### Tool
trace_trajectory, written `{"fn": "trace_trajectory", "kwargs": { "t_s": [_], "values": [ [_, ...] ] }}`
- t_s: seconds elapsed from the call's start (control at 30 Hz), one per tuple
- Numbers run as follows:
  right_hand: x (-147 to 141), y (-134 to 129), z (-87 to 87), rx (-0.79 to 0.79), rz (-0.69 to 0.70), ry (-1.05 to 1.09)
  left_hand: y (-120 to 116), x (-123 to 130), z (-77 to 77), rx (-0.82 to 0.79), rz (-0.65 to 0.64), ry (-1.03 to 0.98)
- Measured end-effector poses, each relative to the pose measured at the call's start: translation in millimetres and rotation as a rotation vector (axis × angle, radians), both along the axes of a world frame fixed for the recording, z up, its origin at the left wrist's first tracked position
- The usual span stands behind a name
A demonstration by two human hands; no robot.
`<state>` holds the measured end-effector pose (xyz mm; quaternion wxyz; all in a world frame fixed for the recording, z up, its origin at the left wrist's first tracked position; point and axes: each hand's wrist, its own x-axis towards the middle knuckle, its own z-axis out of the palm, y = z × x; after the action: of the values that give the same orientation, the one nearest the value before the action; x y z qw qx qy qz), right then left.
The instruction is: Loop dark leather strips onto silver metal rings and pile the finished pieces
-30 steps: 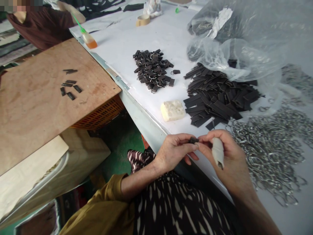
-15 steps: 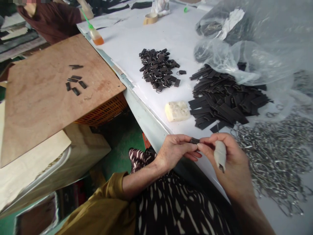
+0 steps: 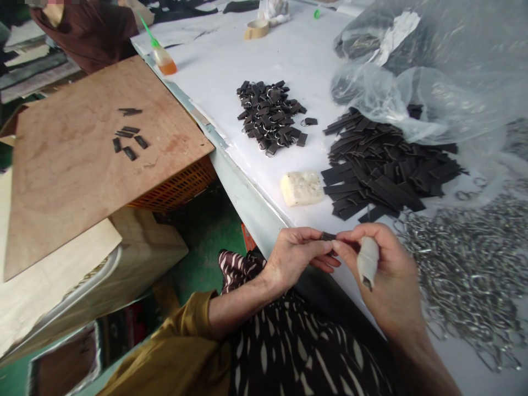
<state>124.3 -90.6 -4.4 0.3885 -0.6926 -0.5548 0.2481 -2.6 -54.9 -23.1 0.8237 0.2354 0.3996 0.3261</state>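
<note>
My left hand (image 3: 295, 253) is closed in a pinch on a small dark strip (image 3: 328, 236). The fingertips of my right hand (image 3: 388, 269) touch the strip's other end. In the palm of that same hand lies an awl-like tool with a white wrapped handle (image 3: 368, 258); a thin metal shank shows above the fingers. Whether a ring is in the strip is hidden by my fingers. Just beyond my hands are a pale yellowish block (image 3: 302, 188) and a pile of flat dark strips (image 3: 383, 165). Beside my right hand spreads a heap of metal rings (image 3: 470, 264).
Dark folded tabs with rings (image 3: 270, 115) form a pile farther back. A clear plastic bag (image 3: 383, 93) covers the right rear. A bottle of orange liquid (image 3: 165, 61) and a tape roll (image 3: 256, 29) stand behind. Several dark pieces lie on the wooden board (image 3: 74, 165). A person (image 3: 88, 33) is at far left.
The tool's handle has tilted slightly to the left in my right hand. Both hands keep their hold on the strip. The whole view has shifted a little.
</note>
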Motion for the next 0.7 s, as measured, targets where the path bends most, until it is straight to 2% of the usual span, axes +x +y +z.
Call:
{"fn": "trace_trajectory", "kwargs": {
  "t_s": [0.2,0.3,0.4,0.57,0.7],
  "values": [
    [3,-3,8.2,-0.030,-0.067,0.043,1,-5,-4.2,-0.008,0.024,-0.028],
    [12,-5,14.3,-0.105,-0.150,0.032,4,-8,-5.9,-0.030,0.047,-0.044],
    [23,-5,19.0,-0.162,-0.166,-0.032,7,-11,-6.6,-0.049,0.052,-0.061],
    [26,1,26.3,-0.052,-0.082,-0.083,11,-14,-7.5,-0.084,0.076,-0.067],
    [16,11,28.8,-0.048,-0.171,-0.164,14,-17,-8.4,-0.095,0.112,-0.081]
  ]
}}
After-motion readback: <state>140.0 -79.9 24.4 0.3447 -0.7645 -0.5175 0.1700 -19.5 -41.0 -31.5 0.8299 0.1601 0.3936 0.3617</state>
